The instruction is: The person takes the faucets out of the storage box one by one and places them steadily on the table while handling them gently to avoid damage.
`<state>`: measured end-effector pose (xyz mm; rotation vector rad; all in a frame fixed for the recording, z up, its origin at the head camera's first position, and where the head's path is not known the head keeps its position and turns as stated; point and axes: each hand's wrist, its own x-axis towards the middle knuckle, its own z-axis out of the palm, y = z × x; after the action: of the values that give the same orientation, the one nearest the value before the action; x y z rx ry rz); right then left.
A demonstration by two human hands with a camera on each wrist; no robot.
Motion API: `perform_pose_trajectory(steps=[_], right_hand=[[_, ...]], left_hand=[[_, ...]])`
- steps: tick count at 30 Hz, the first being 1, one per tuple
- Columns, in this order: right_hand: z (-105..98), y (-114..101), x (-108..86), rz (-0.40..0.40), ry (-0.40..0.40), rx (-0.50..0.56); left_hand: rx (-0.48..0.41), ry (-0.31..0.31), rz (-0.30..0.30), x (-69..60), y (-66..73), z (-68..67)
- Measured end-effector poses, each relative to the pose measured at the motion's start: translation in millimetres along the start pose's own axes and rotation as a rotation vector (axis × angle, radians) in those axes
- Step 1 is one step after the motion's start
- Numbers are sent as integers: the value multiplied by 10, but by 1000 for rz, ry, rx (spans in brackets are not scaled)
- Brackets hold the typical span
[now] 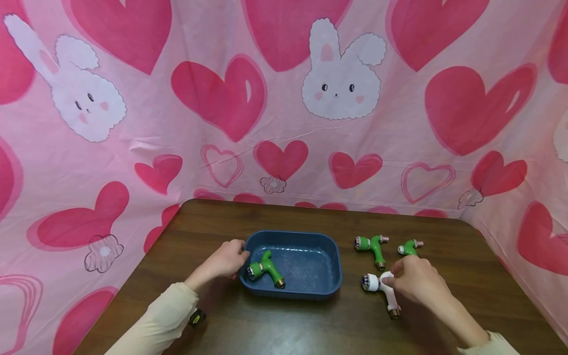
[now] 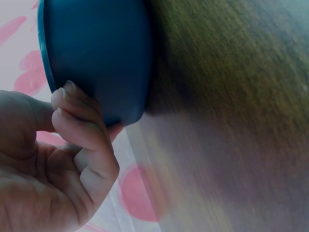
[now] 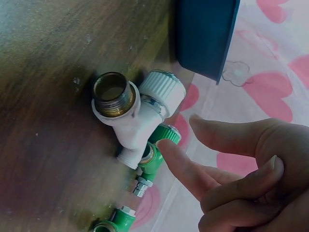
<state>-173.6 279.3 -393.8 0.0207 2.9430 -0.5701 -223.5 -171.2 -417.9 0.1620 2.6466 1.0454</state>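
Head view finds you busy on both sides: your left grip (image 1: 227, 259) pinches the rim at the left end of the blue tub (image 1: 288, 294), near the middle of the surface (image 1: 284, 325), while your right grip (image 1: 417, 282) hovers at the white tap (image 1: 388, 296). That tap lies right of the tub, towards the surface's right edge. Over to the right wrist: thumb and forefinger stand apart, the other fingers curl in, and they have hold of nothing; a gap shows by the thumb.

How does it handle? By its looks, stiff plastic, no give, fairly light, with the brass mouth (image 3: 119, 105) likely weighing down its end. You've got a smooth neck there, so it could slide under your fingertips. Best hold is across that neck, between the ribbed knob (image 3: 161, 94) and the brass; the ribs offer bite, but the knob may turn on you. Hardly fragile, though spare the threads any knocks.

Close by, a green tap (image 1: 377, 248) lies towards the far edge, a smaller green tap (image 1: 409, 248) nearer the far right corner, and a third green tap (image 1: 267, 266) inside the tub's left end. The tub itself looks light, so steady it gently.
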Motion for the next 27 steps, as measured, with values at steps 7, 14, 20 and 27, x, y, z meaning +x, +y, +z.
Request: perform_pose_trajectory(steps=[7,14,20,27], right_hand=[[-38,-42,14,-20,-3,-7],[-80,-105,19,-26,3,11],[-74,-154,13,-53,38,46],[-63,-199,32,-65,59,61]], left_hand=[[1,-1,5,-19,21,-15],[5,5,6,-29,29,-14],[4,6,5,-22,22,-7],[-7,0,7,-25,0,-5]])
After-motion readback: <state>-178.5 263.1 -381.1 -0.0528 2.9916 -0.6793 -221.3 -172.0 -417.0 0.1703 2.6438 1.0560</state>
